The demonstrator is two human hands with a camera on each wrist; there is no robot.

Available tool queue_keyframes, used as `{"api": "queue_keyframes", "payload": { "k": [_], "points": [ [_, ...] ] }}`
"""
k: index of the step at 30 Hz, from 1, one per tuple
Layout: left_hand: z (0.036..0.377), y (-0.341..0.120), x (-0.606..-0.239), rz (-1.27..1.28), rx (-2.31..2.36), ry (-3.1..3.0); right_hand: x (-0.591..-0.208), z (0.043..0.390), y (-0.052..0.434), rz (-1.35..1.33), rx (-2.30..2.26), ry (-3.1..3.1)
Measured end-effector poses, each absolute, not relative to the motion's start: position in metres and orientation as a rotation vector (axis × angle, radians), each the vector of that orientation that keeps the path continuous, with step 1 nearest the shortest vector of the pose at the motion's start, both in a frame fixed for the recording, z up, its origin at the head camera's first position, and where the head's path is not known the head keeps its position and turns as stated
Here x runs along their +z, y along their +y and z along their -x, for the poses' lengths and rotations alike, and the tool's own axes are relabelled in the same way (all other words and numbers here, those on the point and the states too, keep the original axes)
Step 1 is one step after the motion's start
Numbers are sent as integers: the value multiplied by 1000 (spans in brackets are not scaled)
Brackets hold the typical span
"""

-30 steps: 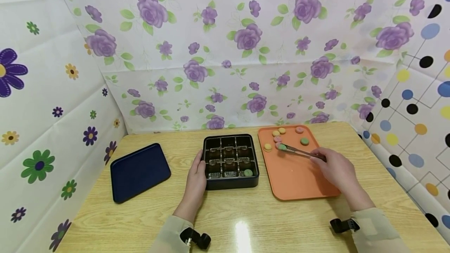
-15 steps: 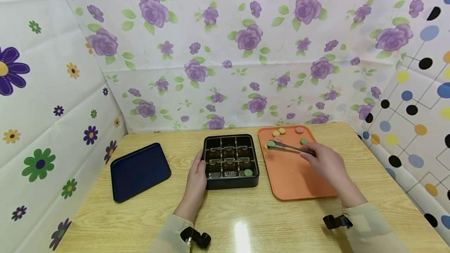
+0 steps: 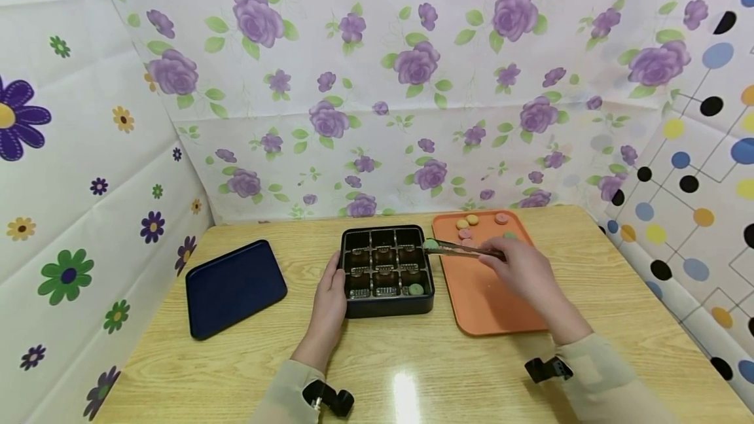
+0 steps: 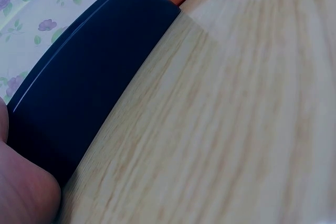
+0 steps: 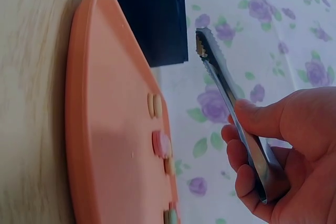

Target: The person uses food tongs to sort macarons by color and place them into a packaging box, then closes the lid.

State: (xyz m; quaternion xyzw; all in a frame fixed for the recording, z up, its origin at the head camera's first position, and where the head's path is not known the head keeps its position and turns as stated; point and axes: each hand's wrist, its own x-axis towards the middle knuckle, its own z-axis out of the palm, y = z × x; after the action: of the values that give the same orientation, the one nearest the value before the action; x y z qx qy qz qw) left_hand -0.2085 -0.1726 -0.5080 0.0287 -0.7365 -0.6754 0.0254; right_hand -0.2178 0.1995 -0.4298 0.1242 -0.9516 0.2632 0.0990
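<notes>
My right hand (image 3: 524, 273) grips metal tongs (image 3: 459, 249), thumb on one side and fingers curled round the other in the right wrist view. Between the tongs' tips is a green macaron (image 3: 432, 243), raised at the right rim of the dark box (image 3: 389, 307). Clear dividers (image 3: 385, 269) split the box into several compartments. Another green macaron (image 3: 415, 289) lies in its front right compartment. My left hand (image 3: 330, 293) rests against the box's left side, its fingers laid along the wall; the left wrist view shows only part of this hand.
An orange tray (image 3: 495, 309) right of the box bears several macarons: yellow (image 3: 473, 220), pink (image 3: 501, 218) and a partly hidden green one (image 3: 510, 235). At the left lies a dark blue lid-like tray (image 3: 235, 288). A flowered cloth (image 3: 365, 116) hangs behind the table (image 3: 377, 358).
My right hand has moved left with the tongs, carrying the green macaron from among the others on the tray to the box's right rim. The left hand and box stay in place.
</notes>
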Motion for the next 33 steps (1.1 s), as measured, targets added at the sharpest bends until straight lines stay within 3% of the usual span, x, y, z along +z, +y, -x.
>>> {"api": "queue_keyframes", "payload": {
  "k": [33],
  "points": [
    [207,-173,-506,-78,-2089,-2276,-431,217,165,-468,691,-2805]
  ]
}}
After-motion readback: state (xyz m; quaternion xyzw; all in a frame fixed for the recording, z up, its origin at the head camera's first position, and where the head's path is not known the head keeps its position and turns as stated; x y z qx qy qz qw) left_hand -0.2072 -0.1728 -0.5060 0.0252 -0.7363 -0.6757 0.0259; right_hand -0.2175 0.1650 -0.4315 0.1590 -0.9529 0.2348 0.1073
